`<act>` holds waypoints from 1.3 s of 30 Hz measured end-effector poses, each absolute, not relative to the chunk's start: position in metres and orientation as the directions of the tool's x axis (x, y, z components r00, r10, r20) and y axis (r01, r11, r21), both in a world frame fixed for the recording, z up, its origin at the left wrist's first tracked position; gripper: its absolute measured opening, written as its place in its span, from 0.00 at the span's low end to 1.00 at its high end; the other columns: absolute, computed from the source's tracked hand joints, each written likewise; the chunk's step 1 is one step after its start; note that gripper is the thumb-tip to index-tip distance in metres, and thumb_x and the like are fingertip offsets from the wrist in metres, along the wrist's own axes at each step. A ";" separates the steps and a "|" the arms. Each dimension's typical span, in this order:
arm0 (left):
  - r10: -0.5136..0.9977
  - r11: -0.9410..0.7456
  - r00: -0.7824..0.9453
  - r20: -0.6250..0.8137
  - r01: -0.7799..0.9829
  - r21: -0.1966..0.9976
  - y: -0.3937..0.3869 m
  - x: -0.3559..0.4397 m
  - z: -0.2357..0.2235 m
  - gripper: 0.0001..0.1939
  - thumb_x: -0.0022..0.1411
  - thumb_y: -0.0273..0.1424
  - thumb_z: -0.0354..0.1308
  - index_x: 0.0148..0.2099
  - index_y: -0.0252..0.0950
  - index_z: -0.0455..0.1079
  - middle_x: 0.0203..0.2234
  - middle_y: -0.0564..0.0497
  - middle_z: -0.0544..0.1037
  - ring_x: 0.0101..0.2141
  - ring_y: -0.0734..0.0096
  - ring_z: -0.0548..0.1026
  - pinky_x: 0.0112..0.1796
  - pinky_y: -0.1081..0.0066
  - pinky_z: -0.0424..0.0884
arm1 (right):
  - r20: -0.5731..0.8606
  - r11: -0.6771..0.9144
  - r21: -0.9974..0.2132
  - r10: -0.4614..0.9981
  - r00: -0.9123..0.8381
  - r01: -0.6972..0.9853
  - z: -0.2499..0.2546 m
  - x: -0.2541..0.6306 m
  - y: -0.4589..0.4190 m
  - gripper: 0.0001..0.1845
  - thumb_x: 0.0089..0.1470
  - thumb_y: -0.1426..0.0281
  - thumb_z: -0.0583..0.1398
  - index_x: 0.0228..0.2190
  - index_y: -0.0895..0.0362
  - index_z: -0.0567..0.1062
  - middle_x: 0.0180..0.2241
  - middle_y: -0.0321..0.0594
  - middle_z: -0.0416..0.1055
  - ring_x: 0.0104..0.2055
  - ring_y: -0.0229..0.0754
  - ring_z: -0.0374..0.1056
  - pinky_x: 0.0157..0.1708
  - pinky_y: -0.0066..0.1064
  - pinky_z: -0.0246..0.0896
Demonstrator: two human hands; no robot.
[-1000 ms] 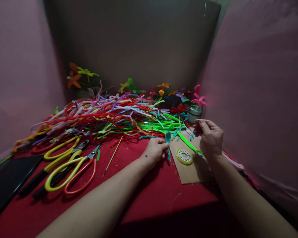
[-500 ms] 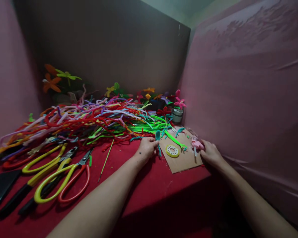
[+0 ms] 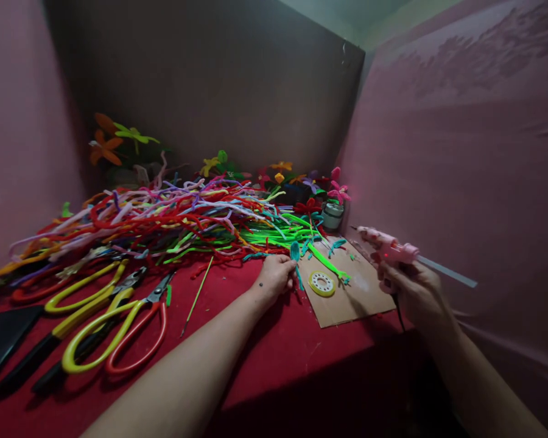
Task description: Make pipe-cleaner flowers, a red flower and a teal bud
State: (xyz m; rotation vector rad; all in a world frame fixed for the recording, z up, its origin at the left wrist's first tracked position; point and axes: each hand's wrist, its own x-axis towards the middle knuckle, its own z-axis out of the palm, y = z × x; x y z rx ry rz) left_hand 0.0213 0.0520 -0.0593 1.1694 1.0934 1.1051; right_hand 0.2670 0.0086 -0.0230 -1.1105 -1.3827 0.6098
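My left hand (image 3: 277, 274) pinches a teal pipe-cleaner petal (image 3: 295, 250), held upright at the left edge of a cardboard sheet (image 3: 347, 307). In my right hand (image 3: 413, 289) is a pink hot glue gun (image 3: 388, 244), raised above the right side of the cardboard. Its nozzle points left, and a clear glue stick (image 3: 447, 272) juts out of its back. A small red light glows on its body. On the cardboard lie a yellow-and-white tape roll (image 3: 322, 283) and a bright green pipe-cleaner stem (image 3: 326, 261).
A big heap of coloured pipe cleaners (image 3: 178, 213) spreads across the red cloth (image 3: 274, 365). Red-and-yellow scissors (image 3: 158, 304) and yellow-handled pliers (image 3: 73, 316) lie at left. Pipe-cleaner flowers (image 3: 105, 146) stand behind, one in a small pot (image 3: 332, 215). A pink wall covering rises at right.
My right hand has lifted the glue gun off the cardboard and turned it so its nozzle faces left. My left hand keeps hold of the teal petal in about the same place.
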 end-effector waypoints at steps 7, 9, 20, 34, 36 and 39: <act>0.996 0.057 0.073 -0.047 -0.145 0.988 0.049 0.020 -0.055 0.15 0.57 0.29 0.48 0.18 0.35 0.59 0.04 0.58 0.60 0.06 0.81 0.52 0.10 0.78 0.46 | 0.234 0.235 -0.972 0.969 -0.084 0.008 -0.001 0.215 0.020 0.14 0.43 0.63 0.66 0.33 0.58 0.76 0.31 0.43 0.74 0.26 0.38 0.67 0.17 0.24 0.56; 0.999 0.047 0.028 -0.043 -0.168 0.985 0.050 0.018 -0.055 0.15 0.57 0.29 0.48 0.18 0.35 0.59 0.04 0.58 0.59 0.06 0.81 0.52 0.10 0.78 0.47 | 0.205 0.206 -0.979 0.964 -0.170 -0.016 0.002 0.209 0.035 0.14 0.44 0.64 0.66 0.33 0.59 0.77 0.30 0.43 0.75 0.28 0.40 0.69 0.19 0.25 0.60; 0.996 0.044 -0.069 -0.056 -0.168 0.985 0.054 0.007 -0.053 0.15 0.58 0.32 0.49 0.20 0.35 0.60 0.05 0.58 0.60 0.07 0.82 0.53 0.11 0.78 0.47 | 0.032 -0.089 -0.907 0.960 -0.277 -0.412 0.021 0.188 0.082 0.09 0.42 0.70 0.62 0.31 0.57 0.75 0.30 0.40 0.76 0.31 0.44 0.73 0.33 0.36 0.70; 0.996 0.082 -0.026 -0.089 -0.192 0.978 0.058 0.007 -0.058 0.13 0.55 0.35 0.54 0.22 0.34 0.62 0.09 0.58 0.62 0.09 0.84 0.54 0.11 0.79 0.49 | 0.065 -0.054 -0.949 0.930 -0.361 -0.312 -0.010 0.208 0.092 0.11 0.46 0.67 0.61 0.33 0.59 0.74 0.24 0.40 0.72 0.20 0.36 0.64 0.16 0.25 0.58; 0.996 0.078 -0.037 -0.086 -0.186 0.980 0.057 0.008 -0.057 0.12 0.54 0.35 0.55 0.23 0.34 0.62 0.11 0.57 0.64 0.10 0.84 0.55 0.11 0.79 0.49 | 0.045 -0.046 -0.964 0.942 -0.332 -0.260 -0.015 0.210 0.089 0.12 0.45 0.67 0.63 0.33 0.60 0.74 0.23 0.39 0.71 0.19 0.33 0.62 0.15 0.23 0.55; 0.993 0.099 -0.051 -0.111 -0.198 0.975 0.056 0.008 -0.055 0.11 0.53 0.34 0.56 0.23 0.34 0.61 0.12 0.57 0.65 0.10 0.85 0.55 0.11 0.80 0.49 | 0.026 -0.031 -0.985 0.945 -0.327 -0.169 -0.020 0.210 0.087 0.13 0.45 0.65 0.64 0.31 0.61 0.74 0.23 0.39 0.70 0.18 0.31 0.61 0.15 0.22 0.53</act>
